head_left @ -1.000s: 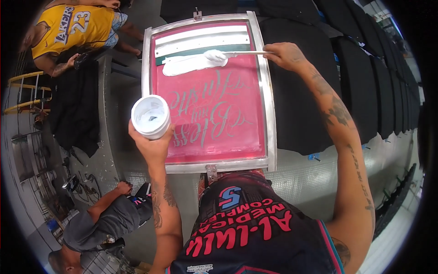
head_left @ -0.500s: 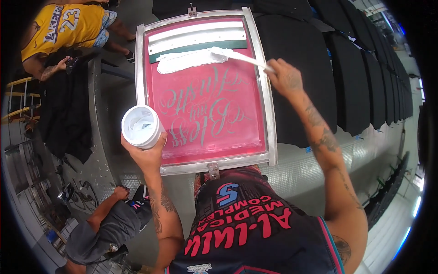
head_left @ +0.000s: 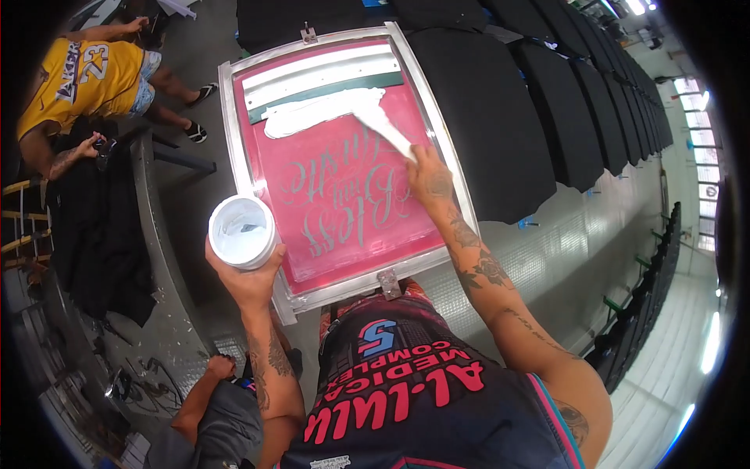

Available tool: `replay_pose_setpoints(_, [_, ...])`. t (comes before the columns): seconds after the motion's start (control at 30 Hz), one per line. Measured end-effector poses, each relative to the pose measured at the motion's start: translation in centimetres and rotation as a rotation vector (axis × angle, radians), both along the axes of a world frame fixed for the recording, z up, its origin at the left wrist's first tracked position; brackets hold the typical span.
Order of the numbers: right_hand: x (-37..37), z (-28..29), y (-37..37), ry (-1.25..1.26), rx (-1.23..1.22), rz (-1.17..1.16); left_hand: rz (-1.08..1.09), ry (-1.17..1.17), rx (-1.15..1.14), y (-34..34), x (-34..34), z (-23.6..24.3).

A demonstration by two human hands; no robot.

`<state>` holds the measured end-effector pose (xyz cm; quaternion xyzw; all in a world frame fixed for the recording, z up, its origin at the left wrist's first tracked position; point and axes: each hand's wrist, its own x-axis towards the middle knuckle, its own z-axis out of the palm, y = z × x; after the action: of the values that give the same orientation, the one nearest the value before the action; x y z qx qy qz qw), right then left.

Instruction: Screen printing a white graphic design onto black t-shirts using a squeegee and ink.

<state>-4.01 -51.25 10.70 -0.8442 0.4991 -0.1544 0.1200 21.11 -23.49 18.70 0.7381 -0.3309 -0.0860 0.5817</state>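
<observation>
A pink mesh screen in a silver metal frame [head_left: 330,266] carries grey script lettering. Across its top lies a squeegee [head_left: 321,68] with a silvery handle and dark green blade. Just below it is a thick band of white ink [head_left: 305,117]. My right hand [head_left: 426,176] grips a white spatula [head_left: 386,130] over the screen's upper right, its blade at the ink's right end. My left hand [head_left: 245,277] holds a white tub [head_left: 241,228] with white paste inside, at the screen's lower left edge.
Rows of black garment-covered boards [head_left: 494,125] fill the right side. A person in a yellow jersey [head_left: 76,86] is at upper left, beside black cloth [head_left: 94,234]. Another person in grey [head_left: 228,428] is at lower left, near a yellow ladder [head_left: 17,207] further up.
My right hand has come down and left, tilting the spatula more steeply. The tub in my left hand sits lower in view. The view has shifted, showing more of the wall at right.
</observation>
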Motion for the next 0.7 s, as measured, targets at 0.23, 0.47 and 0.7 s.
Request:
replay_pose_setpoints(0.23, [-1.6,-1.6,0.9,-0.033,-0.042,-0.253,-0.042,-0.029,-0.017,4.1,3.1,-0.2])
replay_pose_setpoints(0.47, [9.7,-3.3,8.7,-0.345,0.249,-0.244,-0.046,0.011,-0.019,5.6,3.9,0.4])
replay_pose_setpoints(0.7, [16.0,-2.8,14.6,-0.221,0.337,-0.03,-0.114,-0.03,-0.028,5.4,4.4,1.1])
